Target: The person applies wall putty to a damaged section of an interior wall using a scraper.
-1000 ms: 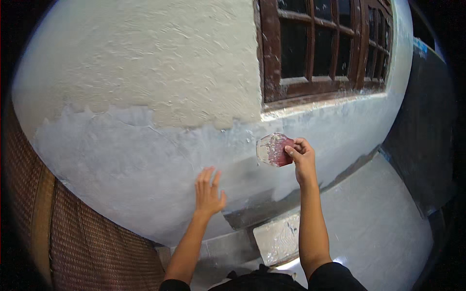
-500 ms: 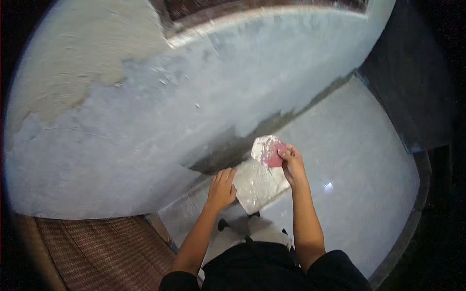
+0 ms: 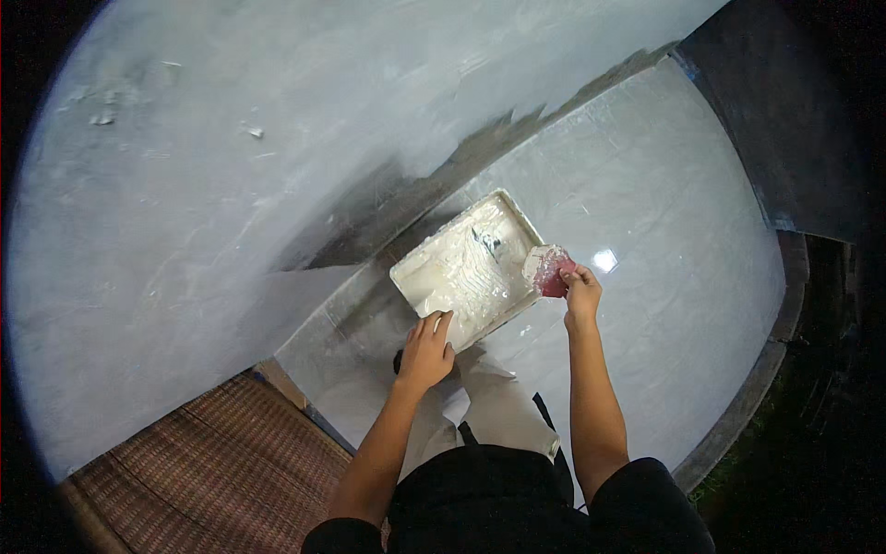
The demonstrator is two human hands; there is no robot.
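A pale rectangular tray (image 3: 402, 274) holds creamy white filler (image 3: 475, 263), ridged across its middle, with a dark patch near the far side. My right hand (image 3: 582, 294) pinches a flat reddish-pink spreader (image 3: 554, 280) between thumb and fingers, at the right rim of the tray. White filler coats the far part of the spreader. At the near left edge of the tray is my left hand (image 3: 426, 353), fingers stretched out and slightly apart. Its fingertips overlap the rim; whether they touch it I cannot tell.
A grey-white wall (image 3: 212, 185) with rough patches rises on the left, above a dark bare strip (image 3: 369, 208) along its foot. Smooth pale floor (image 3: 674, 185) extends right to a raised curb (image 3: 738, 406). A brown woven surface (image 3: 221, 452) lies lower left.
My right hand and the spreader have moved from over the tray to its right rim. The view has dipped, and more of the tray shows. My left hand remains by the near left edge.
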